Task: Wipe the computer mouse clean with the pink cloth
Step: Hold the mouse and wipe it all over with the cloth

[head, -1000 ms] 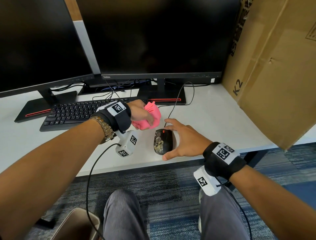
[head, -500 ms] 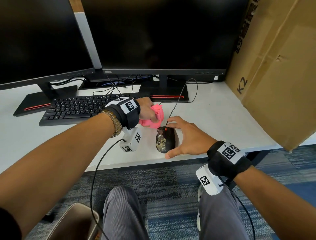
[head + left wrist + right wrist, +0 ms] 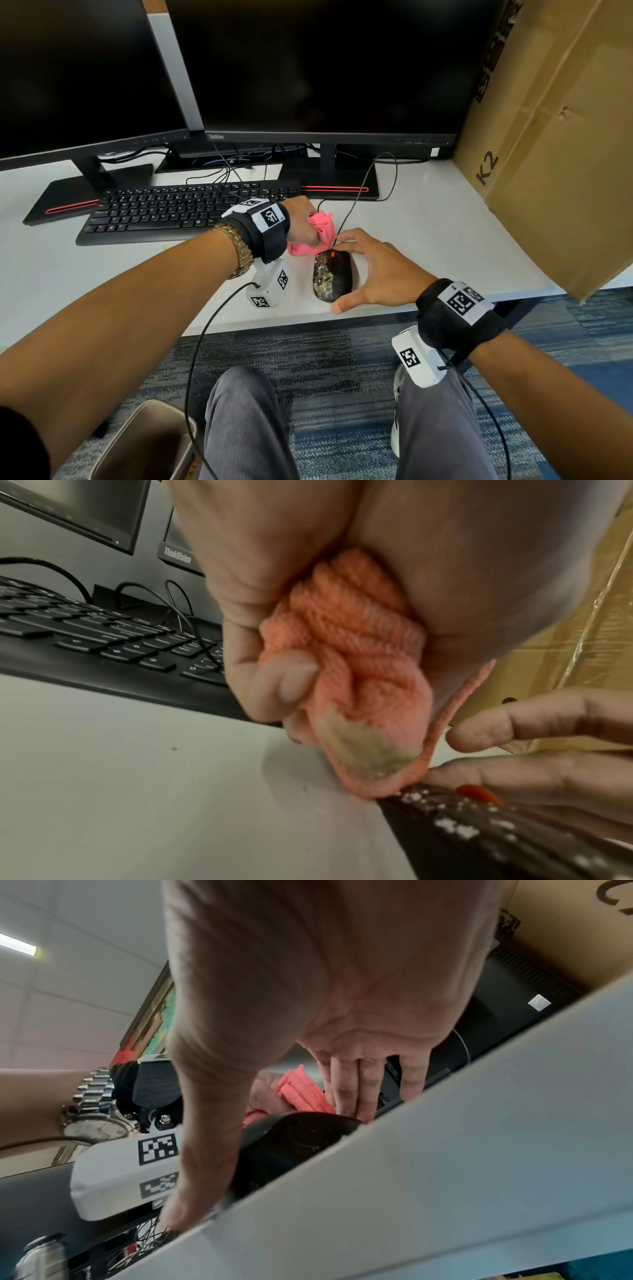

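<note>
A black computer mouse (image 3: pixel 331 275), smeared with pale grime, lies near the front edge of the white desk (image 3: pixel 428 233). My left hand (image 3: pixel 303 226) grips a bunched pink cloth (image 3: pixel 313 236). The cloth's soiled lower tip (image 3: pixel 369 753) touches the mouse's front left corner (image 3: pixel 479 831). My right hand (image 3: pixel 373 270) brackets the mouse with straight fingers, the thumb at its near end and the fingers at its far end by the cable. From the right wrist, the mouse (image 3: pixel 298 1139) shows under the palm, with the cloth (image 3: pixel 301 1093) behind it.
A black keyboard (image 3: pixel 185 212) lies left of the hands, in front of two dark monitors (image 3: pixel 308 68). A large cardboard box (image 3: pixel 555 154) leans over the desk's right side. The mouse cable (image 3: pixel 359 192) runs back to the monitor stand. A bin (image 3: pixel 144 445) stands on the floor.
My left hand has brought the pink cloth down and to the right until it touches the front of the mouse. The right hand has stayed around the mouse.
</note>
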